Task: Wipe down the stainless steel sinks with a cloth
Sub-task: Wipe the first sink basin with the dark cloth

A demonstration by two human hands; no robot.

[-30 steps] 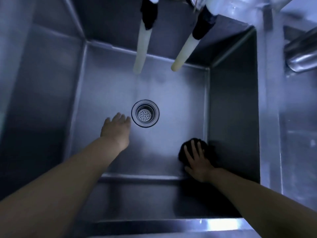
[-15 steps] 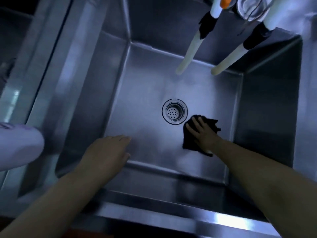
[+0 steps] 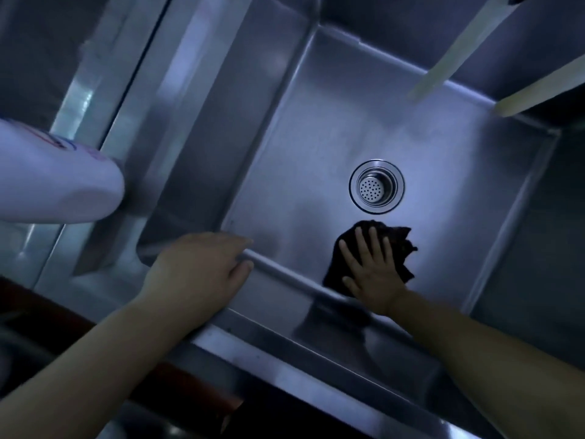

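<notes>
A deep stainless steel sink [image 3: 316, 153] fills the view, with a round strainer drain [image 3: 376, 186] in its floor. A dark cloth [image 3: 400, 245] lies on the sink floor, just below the drain and close to the front wall. My right hand [image 3: 372, 269] presses flat on the cloth with its fingers spread and straight. My left hand [image 3: 202, 269] hovers with relaxed fingers over the sink's front left corner and holds nothing.
Two pale faucet hoses [image 3: 456, 55] hang down over the back right of the sink. A white plastic bottle [image 3: 53, 175] juts in from the left, over the divider to a neighbouring basin. The steel front rim [image 3: 285, 372] runs below my arms.
My right hand has slid the cloth from beside the drain toward the front wall. The left hand stays over the front left corner. The view has shifted left and tilted.
</notes>
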